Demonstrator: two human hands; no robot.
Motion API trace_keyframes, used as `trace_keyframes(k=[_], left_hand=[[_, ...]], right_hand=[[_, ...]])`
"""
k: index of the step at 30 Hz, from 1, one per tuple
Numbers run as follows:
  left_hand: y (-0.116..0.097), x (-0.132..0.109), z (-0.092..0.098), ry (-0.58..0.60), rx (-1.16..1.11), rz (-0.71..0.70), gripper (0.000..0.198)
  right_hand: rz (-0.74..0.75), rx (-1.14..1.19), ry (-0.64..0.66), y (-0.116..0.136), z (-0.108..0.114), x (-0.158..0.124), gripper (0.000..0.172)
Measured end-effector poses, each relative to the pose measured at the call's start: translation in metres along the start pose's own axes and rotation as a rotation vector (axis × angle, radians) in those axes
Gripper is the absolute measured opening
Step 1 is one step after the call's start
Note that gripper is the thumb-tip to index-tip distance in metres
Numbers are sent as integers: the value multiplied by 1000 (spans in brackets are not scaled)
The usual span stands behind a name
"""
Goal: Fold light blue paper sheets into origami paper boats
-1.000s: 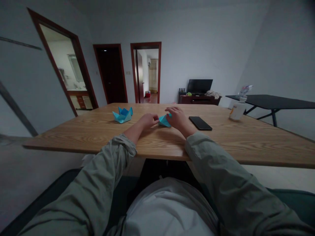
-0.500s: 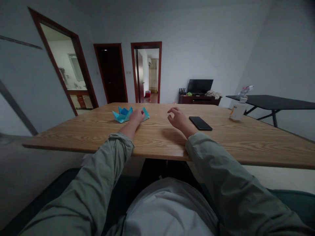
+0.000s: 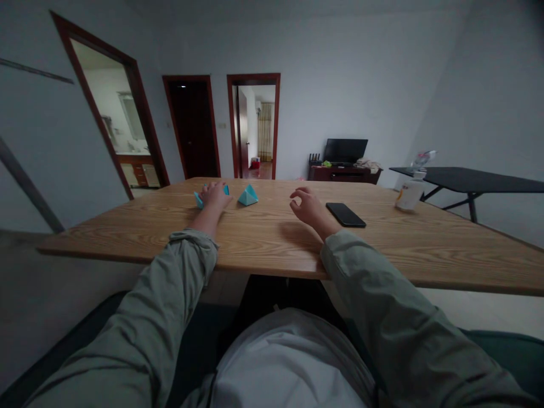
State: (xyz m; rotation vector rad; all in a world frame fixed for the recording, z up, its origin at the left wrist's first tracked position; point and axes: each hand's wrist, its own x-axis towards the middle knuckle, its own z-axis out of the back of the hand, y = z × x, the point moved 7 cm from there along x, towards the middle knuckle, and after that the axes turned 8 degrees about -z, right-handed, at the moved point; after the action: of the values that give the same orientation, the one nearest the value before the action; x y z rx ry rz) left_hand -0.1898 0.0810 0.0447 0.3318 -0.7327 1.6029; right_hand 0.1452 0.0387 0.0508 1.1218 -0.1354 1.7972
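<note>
My left hand [image 3: 215,195] covers the folded blue paper [image 3: 198,199], grip hidden, right hand [image 3: 306,207] slack and empty; I judge lifting it needs a light pinch.

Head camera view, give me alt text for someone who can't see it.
A seated person's left hand covers a folded blue paper shape on a wooden table, with a blue paper pyramid standing apart just right of it. The right hand is empty, fingers loosely curled, beside a black phone. A white bottle stands farther right.
</note>
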Motion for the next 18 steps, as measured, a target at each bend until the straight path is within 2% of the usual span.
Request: trace_keyframes(k=[4, 10, 13, 18], left_hand=[[16, 4, -12, 104, 4, -13, 62], [37, 11, -18, 75, -50, 96, 58], [44, 13, -29, 177, -86, 130, 51], [44, 10, -38, 311, -4, 85, 29]], right_hand=[[-6, -8, 14, 3, 1, -1, 18], [-36, -18, 53, 4, 1, -2, 19], [-49, -32, 78, 4, 0, -2, 19], [-72, -40, 105, 4, -1, -3, 18]])
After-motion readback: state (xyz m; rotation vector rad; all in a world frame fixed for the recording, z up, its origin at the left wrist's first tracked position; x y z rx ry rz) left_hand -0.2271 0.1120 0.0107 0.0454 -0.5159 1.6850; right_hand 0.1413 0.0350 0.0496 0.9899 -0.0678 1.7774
